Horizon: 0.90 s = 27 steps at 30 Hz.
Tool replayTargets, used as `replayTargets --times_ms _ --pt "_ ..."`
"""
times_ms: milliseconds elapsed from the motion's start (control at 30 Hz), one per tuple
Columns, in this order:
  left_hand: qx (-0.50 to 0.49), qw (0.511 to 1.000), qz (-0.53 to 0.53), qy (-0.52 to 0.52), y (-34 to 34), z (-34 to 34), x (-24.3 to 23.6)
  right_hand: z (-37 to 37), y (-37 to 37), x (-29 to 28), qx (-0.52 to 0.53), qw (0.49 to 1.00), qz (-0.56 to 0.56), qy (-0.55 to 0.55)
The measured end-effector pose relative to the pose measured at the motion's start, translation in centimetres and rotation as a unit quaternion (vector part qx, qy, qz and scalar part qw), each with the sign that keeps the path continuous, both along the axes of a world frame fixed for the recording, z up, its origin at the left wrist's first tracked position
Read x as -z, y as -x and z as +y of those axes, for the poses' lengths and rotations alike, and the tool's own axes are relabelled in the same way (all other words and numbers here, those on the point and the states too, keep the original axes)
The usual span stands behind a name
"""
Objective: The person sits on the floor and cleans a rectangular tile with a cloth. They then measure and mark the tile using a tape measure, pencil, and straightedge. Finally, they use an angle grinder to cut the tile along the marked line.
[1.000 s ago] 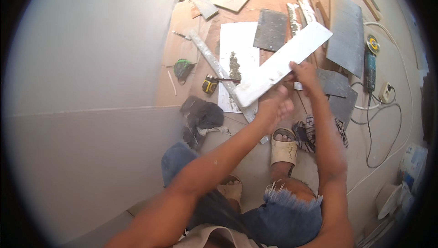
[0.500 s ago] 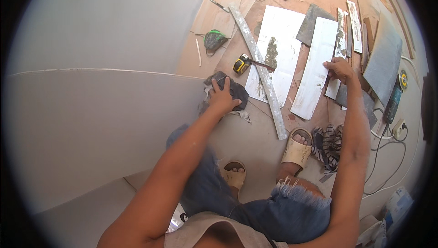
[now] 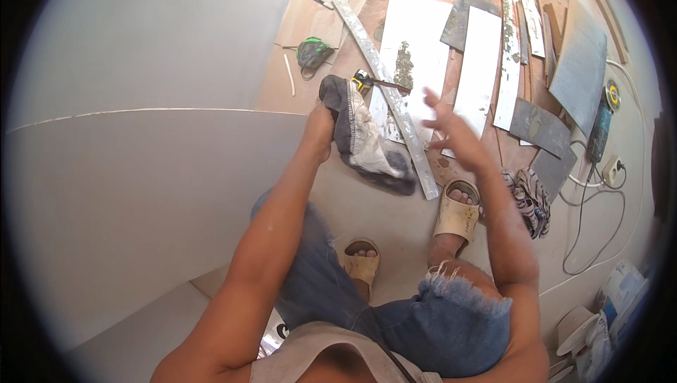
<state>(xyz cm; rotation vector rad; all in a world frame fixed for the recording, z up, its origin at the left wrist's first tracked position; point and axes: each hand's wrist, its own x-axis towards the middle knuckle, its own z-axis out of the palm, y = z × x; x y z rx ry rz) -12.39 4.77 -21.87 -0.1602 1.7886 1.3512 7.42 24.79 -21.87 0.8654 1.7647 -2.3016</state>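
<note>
The left hand point(image 3: 319, 131) is closed around the top edge of a dark, stained rag point(image 3: 363, 140), which hangs lifted off the floor and drapes down and to the right of the grip, its lower end bunched just above the pale floor point(image 3: 395, 228). The right hand point(image 3: 451, 126) is empty, fingers spread and loose, hovering in the air just right of the rag's hanging folds and not touching it. Between the two hands, behind the cloth, a long metal straightedge point(image 3: 395, 97) lies on the floor, and a yellow tape measure point(image 3: 362, 81) sits just above the grip. Beyond the right hand lie a white tile point(image 3: 417, 45) smeared with grey mortar and a narrow white strip point(image 3: 478, 73) next to it; darker tile pieces point(image 3: 539, 121) are scattered farther right. The step in hand looks like taking up the rag for wiping, with the cloth gathered but not yet spread or folded. The next move probably calls for the free hand to catch the dangling end so the cloth can be bunched into a usable pad, keeping it clear of the straightedge and the wet mortar underneath.
</note>
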Motion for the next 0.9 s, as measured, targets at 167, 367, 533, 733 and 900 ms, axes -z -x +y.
replayTargets --times_ms 167,367,533,733,900 --pt "0.004 0.955 -0.21 -0.211 -6.9 3.6 -2.8 -7.4 3.3 1.7 0.069 0.976 0.182 -0.098" --pt "-0.065 0.978 -0.153 -0.127 -9.2 4.7 1.0 -5.7 3.4 2.4 0.019 0.967 0.053 -0.248" --pt "-0.076 0.964 -0.179 -0.182 -6.4 4.3 3.2 -7.1 3.6 -2.6 0.022 0.915 0.038 -0.401" --pt "-0.037 0.989 -0.122 -0.074 -12.6 7.4 -2.5 -2.0 7.3 3.8 0.21 0.927 0.011 -0.31" --pt "0.125 0.988 0.089 0.03 -15.8 8.1 -2.6 1.9 6.4 2.8 0.469 0.834 0.133 0.258"
